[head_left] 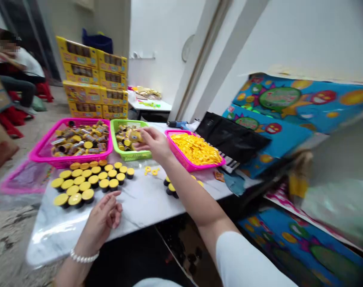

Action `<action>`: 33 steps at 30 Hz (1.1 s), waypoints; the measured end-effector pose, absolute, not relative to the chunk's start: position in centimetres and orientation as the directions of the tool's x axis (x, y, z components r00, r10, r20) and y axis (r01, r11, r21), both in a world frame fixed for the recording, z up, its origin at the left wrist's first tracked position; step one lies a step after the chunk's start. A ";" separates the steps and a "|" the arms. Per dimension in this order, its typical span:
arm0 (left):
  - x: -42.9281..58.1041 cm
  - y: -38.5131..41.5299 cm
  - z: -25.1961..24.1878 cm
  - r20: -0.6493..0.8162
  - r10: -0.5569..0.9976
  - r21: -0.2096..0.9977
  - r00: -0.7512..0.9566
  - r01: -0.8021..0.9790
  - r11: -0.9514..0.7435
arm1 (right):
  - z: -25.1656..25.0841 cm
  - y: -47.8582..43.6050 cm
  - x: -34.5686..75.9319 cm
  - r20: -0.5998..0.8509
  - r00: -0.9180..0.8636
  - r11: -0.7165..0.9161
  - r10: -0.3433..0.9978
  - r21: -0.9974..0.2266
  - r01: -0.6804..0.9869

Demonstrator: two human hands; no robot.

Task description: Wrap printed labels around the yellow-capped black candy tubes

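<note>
My right hand (pixel 156 145) reaches over the green basket (pixel 136 154) and pinches a small yellow-labelled tube (pixel 135 136). Similar brown and yellow tubes (pixel 123 139) lie heaped in that basket. Above the front edge of the marble-look table (pixel 139 207), my left hand (pixel 105 213) is loosely bent, index finger apart, with nothing visible in it. Beyond it, several black pieces with yellow lids (pixel 79 180) stand grouped in rows. Two small yellow plastic pieces (pixel 151 171) lie on the table. My right forearm partly hides another group of yellow-topped pieces (pixel 170 188).
A pink basket of tubes (pixel 44 155) stands left, and a pink basket of yellow pieces (pixel 196 165) right. Behind are stacked yellow boxes (pixel 94 91) and a blue power drill (pixel 178 124). A black bag (pixel 229 133) leans against blue cartons (pixel 289 131). A person (pixel 30 59) sits far left.
</note>
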State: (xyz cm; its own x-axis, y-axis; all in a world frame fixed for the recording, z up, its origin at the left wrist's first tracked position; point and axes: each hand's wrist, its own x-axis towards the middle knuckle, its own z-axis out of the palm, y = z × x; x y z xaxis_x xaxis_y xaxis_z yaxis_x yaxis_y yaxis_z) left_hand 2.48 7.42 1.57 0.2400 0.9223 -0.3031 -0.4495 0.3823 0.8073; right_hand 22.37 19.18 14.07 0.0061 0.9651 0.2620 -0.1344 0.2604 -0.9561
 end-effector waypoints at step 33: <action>3.8 5.9 0.0 -0.233 0.923 0.908 0.305 -0.273 0.319 | 9.8 6.1 45.3 0.466 0.749 -0.188 0.470 -0.777 0.601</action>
